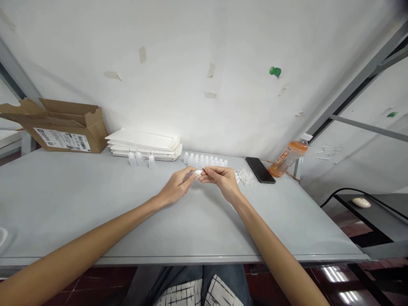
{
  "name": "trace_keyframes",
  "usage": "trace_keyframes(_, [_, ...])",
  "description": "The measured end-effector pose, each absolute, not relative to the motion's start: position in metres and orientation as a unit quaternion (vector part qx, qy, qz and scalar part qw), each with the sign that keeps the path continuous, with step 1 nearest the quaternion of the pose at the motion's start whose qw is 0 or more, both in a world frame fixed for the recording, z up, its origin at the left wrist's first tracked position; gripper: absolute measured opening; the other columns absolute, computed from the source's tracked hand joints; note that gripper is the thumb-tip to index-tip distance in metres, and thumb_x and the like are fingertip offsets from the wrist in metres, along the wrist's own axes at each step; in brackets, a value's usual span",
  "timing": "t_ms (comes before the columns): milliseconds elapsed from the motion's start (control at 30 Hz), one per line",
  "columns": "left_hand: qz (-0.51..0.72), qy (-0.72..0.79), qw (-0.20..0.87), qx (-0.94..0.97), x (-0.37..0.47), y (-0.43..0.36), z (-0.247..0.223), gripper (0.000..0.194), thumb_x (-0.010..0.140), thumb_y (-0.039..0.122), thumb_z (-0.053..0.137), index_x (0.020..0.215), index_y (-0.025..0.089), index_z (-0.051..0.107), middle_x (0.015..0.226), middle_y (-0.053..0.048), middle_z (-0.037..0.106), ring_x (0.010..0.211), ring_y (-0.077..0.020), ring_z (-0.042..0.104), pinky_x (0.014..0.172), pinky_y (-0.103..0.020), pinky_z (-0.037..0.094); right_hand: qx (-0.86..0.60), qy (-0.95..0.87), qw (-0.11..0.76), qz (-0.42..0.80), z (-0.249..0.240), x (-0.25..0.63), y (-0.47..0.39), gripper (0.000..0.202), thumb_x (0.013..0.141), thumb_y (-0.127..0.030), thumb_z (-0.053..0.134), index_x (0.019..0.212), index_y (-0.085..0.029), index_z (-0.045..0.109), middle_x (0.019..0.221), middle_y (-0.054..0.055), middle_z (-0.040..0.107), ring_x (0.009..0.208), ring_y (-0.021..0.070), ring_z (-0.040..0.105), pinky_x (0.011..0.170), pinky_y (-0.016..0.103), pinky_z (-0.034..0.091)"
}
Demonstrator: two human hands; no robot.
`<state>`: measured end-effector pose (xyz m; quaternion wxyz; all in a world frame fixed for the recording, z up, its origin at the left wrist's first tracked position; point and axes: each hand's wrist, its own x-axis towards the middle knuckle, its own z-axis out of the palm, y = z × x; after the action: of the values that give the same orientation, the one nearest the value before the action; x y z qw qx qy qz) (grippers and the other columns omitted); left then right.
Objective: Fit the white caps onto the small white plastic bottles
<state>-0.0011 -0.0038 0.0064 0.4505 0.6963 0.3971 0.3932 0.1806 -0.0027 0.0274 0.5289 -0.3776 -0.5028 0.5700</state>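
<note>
My left hand (177, 185) is closed in a pinch on a small white plastic squeeze bottle (199, 172), mostly hidden by the fingers. Close against it, my right hand (221, 178) pinches a thin white looped piece (200, 165) at the bottle's tip. Just behind both hands stand several small white bottles (206, 160) in rows. Small white plastic pieces (245, 177) lie in a loose pile to the right of my right hand. Farther left, three little bottles with thin dark tips (139, 159) stand upright.
A stack of white flat sheets or envelopes (143, 140) lies at the back, beside an open cardboard box (73, 127). On the right are a black phone (260, 170) and a bottle of orange drink (288, 156) leaning by the metal frame. The grey table (178, 238) ends close to my lap.
</note>
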Motion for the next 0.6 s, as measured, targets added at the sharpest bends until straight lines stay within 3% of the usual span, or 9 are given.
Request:
trace_keyframes(233, [0.388,0.407,0.412,0.717,0.000,-0.004,0.011,0.034,0.092,0.049,0.046,0.105,0.019,0.055,0.055,0.007,0.040,0.046,-0.0098,0.038,0.046,-0.022,0.033,-0.372,-0.471,0.535,0.595,0.027,0.176,-0.003,0.027,0.062,-0.036,0.084,0.075,-0.014,0.075,0.074,0.006,0.071,0.065,0.0164,0.069,0.070,0.032,0.059])
trace_keyframes(600, [0.401,0.380,0.439,0.709,0.001,-0.007,0.015,0.031,0.094,0.048,0.044,0.103,0.021,0.054,0.057,0.007,0.039,0.048,-0.0097,0.037,0.047,-0.022,0.035,-0.356,-0.498,0.538,0.579,0.035,0.182,-0.005,0.028,0.069,-0.039,0.079,0.083,-0.015,0.074,0.079,0.006,0.070,0.068,0.0171,0.068,0.066,0.033,0.058])
